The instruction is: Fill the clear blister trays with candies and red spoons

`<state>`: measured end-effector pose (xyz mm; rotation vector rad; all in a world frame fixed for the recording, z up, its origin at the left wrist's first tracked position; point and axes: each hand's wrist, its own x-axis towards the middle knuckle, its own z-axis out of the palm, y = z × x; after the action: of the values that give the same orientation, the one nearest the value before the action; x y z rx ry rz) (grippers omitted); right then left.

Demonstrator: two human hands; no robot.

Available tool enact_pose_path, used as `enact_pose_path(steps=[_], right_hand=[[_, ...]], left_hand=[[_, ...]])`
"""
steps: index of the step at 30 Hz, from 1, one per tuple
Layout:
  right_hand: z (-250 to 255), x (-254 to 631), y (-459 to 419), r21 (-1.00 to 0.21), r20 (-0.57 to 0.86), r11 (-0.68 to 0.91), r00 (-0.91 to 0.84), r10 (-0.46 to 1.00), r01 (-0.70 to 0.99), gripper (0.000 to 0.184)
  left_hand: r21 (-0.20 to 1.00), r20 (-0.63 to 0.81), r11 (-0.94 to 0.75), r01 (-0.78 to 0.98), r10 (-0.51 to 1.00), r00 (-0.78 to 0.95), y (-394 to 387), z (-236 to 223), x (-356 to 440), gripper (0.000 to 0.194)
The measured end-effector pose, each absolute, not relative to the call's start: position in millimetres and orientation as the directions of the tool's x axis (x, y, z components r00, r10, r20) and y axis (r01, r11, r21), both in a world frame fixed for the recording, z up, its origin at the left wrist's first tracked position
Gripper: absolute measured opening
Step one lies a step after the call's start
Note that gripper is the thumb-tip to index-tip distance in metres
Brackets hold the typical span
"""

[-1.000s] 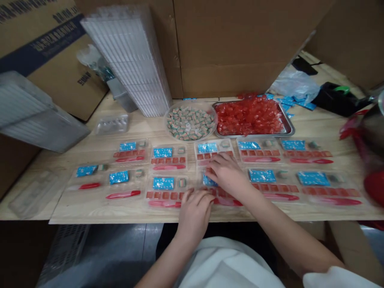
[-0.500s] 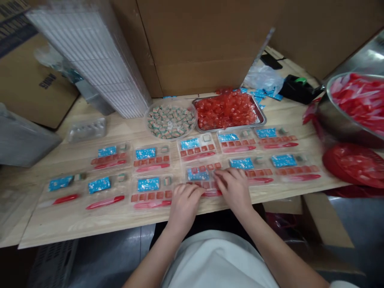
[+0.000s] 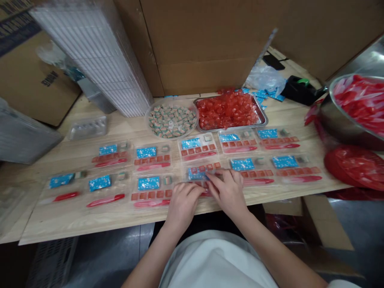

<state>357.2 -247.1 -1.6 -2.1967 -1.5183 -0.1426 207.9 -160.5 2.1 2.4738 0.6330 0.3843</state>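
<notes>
As the left hand (image 3: 182,209) and right hand (image 3: 228,193) curl onto a near-row plastic tray (image 3: 183,170), any grip unclear, 9 trays show red cubes (image 3: 151,195), while 2 trays (image 3: 99,192) at near left lack them.

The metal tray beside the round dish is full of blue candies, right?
Not blue: the metal tray beside the round dish is full of red candies, as the head view shows.
</notes>
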Motion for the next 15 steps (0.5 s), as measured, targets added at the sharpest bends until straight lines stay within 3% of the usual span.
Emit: enact_pose_path(steps=[3, 9, 15], right_hand=[[-2, 361, -254, -0.343, 0.355, -0.261, 0.382, 0.853, 0.902, 0.017], [-5, 364, -265, -0.311, 0.406, -0.368, 0.472, 0.782, 0.876, 0.02], [-4, 354, -259, -0.347, 0.391, -0.296, 0.425, 0.817, 0.89, 0.021]], left_hand=[[0.584, 0.125, -0.729, 0.359, 0.517, 0.847, -161, 3, 208, 0.019], [0.587, 0.128, -0.723, 0.365, 0.527, 0.84, -161, 3, 208, 0.017], [0.594, 0.151, -0.728, 0.342, 0.519, 0.842, -159, 2, 208, 0.016]])
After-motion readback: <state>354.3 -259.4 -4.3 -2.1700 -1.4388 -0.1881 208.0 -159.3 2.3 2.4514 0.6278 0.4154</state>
